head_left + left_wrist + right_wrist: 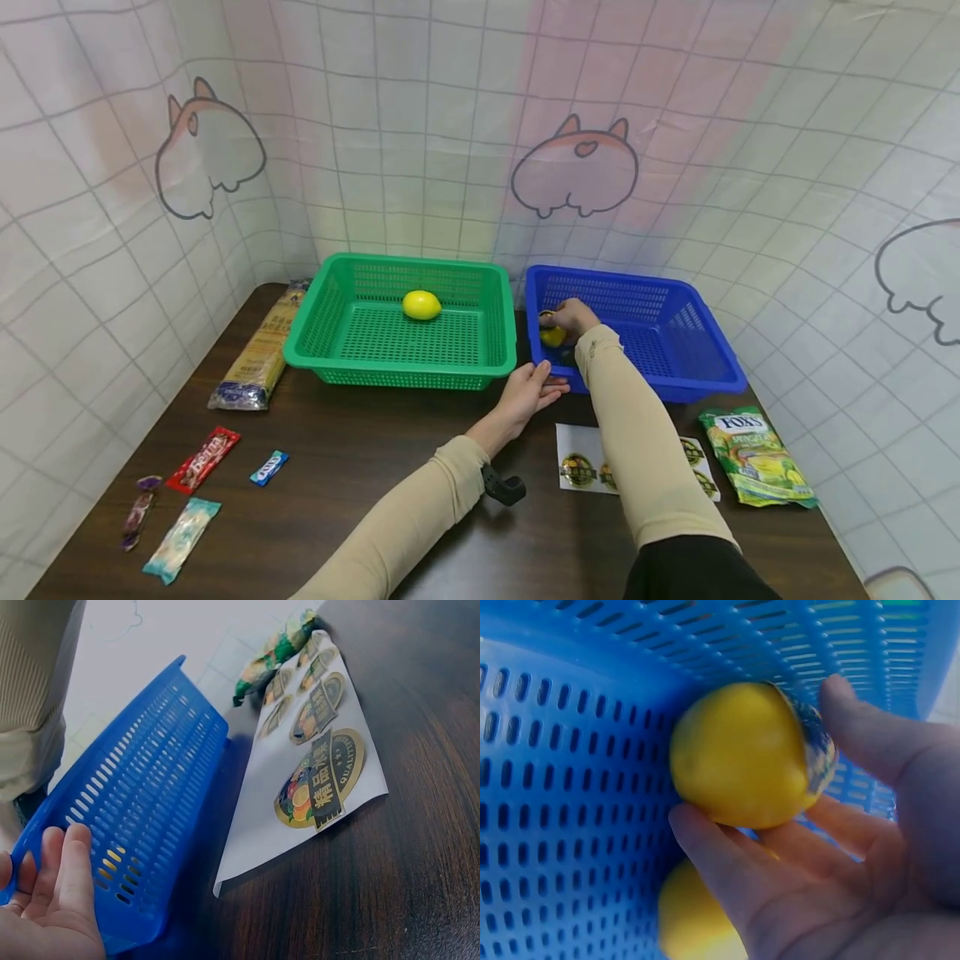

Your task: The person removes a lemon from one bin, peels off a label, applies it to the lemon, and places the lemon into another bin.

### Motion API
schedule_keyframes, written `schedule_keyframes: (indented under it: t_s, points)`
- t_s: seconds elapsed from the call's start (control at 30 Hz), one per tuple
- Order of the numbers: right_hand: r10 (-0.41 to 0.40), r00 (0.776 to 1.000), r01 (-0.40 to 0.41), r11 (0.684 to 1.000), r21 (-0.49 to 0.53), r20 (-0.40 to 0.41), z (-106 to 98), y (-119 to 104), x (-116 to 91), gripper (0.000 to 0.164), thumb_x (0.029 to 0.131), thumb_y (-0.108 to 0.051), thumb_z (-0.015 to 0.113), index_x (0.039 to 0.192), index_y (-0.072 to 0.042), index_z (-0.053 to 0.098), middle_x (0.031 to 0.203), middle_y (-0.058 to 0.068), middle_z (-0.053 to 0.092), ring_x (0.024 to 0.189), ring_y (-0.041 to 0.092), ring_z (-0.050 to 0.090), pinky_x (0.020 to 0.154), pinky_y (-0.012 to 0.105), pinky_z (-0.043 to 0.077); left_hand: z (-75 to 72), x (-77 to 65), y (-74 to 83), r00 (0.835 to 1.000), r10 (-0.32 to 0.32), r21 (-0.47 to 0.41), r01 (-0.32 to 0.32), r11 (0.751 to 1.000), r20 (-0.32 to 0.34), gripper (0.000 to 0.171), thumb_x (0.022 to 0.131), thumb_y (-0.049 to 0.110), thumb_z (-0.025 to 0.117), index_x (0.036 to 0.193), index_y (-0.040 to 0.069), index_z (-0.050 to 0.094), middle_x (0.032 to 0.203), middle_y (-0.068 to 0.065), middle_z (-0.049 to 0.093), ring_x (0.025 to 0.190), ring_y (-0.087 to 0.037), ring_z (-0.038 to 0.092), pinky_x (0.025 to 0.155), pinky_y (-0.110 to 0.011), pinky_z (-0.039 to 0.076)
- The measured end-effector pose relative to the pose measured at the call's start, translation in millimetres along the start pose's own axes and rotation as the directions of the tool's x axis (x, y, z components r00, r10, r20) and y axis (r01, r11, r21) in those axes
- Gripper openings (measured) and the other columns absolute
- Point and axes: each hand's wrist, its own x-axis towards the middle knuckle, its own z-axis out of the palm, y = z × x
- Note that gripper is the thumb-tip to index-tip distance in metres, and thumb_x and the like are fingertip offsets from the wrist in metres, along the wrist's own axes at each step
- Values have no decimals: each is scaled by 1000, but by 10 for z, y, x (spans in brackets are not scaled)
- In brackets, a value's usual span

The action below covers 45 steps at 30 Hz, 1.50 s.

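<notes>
My left grip [522, 398] pinches the near rim of the blue basket [693, 335]; inside, my right grip [576, 318] curls round a stickered fruit [735, 754] near a second fruit [697, 921]. I judge this a setting-down; next calls for easing thumb and fingers apart gently

Gridded pale cloth [420, 167], dark table [352, 442].
</notes>
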Motion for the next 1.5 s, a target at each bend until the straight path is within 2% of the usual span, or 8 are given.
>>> schedule_keyframes:
  t_s: [0.17,0.33,0.47,0.67,1.0,1.2,1.33,1.5]
  points:
    - [-8,1000,6,998,59,28,-133,-74,-128,73,100,-37,58,155,1,27,160,22,32,136,40,49,105,48,52,-10,21,7,1000,2,5,-2,1000,-13,31,107,29,43,114,3,56,120,-21,69,104,-21,72,104,-39,53]
    - [-35,998,36,999,-23,56,-350,-233,-335,77,102,-43,53,158,-3,20,163,23,24,136,43,49,110,50,47,-12,31,27,1000,-2,5,2,1000,-24,32,107,31,45,114,3,58,119,-20,70,104,-20,72,104,-39,53]
    - [-134,990,136,990,-33,49,-504,-342,-533,75,102,-44,52,158,-7,20,161,24,29,132,44,53,109,50,48,-25,43,30,999,3,-6,-4,1000,-35,30,106,29,46,112,3,59,118,-20,70,102,-19,72,101,-36,55]
    - [-298,954,298,954,16,-13,-576,-330,-932,70,102,-44,52,158,-12,24,156,23,39,130,41,55,107,49,50,-33,53,22,999,8,-15,-9,1000,-34,28,106,29,48,110,4,59,114,-16,71,99,-17,72,103,-38,54]
    - [-460,884,464,885,39,-82,-308,67,-1588,60,101,-37,57,151,-9,40,139,25,59,115,37,67,95,47,58,-50,43,-24,1000,-13,-18,13,1000,-8,27,105,30,49,110,6,59,113,-16,72,98,-16,72,102,-38,54]
    - [-494,864,499,866,30,-102,41,297,-1680,52,99,-35,61,140,-4,54,126,23,68,109,36,70,84,40,62,-122,5,-53,999,35,144,-39,989,32,40,105,36,48,117,-1,59,117,-23,71,92,-14,73,91,-33,60]
    - [-497,862,502,864,40,-100,282,468,-1724,47,97,-33,64,134,-3,59,120,22,71,101,35,72,81,41,62,-250,-104,-135,996,32,275,-54,960,82,49,105,40,46,123,-3,61,115,-20,72,91,-12,73,86,-30,61]
    - [-488,869,493,868,64,-79,467,629,-1762,47,97,-31,65,133,-2,60,115,20,73,101,37,71,79,44,62,-455,-255,-163,989,32,384,-86,919,145,46,106,36,46,126,-3,60,115,-19,71,89,-9,71,84,-29,60]
